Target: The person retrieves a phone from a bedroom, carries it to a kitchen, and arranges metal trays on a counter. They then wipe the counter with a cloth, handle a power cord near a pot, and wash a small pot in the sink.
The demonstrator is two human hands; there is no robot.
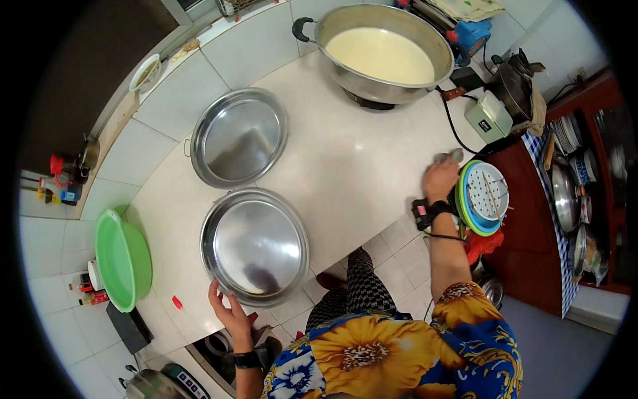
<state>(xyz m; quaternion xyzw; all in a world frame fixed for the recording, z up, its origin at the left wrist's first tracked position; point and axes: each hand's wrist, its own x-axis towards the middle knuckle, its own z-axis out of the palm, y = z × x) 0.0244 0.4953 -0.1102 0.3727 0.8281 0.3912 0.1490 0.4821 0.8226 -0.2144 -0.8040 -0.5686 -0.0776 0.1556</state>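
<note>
My right hand (441, 179) rests at the counter's right end, its fingers over a small bunched grey cloth (448, 156). Just right of that wrist, blue and green basins and a white perforated colander (487, 192) are stacked, with chopsticks lying across. My left hand (230, 311) has its fingers apart by the lower rim of a round steel tray (261, 247); whether a fingertip touches it I cannot tell. A second steel tray (240, 137) lies farther back, close to the tiled wall.
At the back, a large steel pot (384, 82) of pale yellowish liquid sits on a dark base. A green plastic basin (122, 262) stands left, near a red scrap (177, 302). A pale green box (488, 117) and black cord (451, 122) lie right. An appliance with buttons (184, 381) is lower left.
</note>
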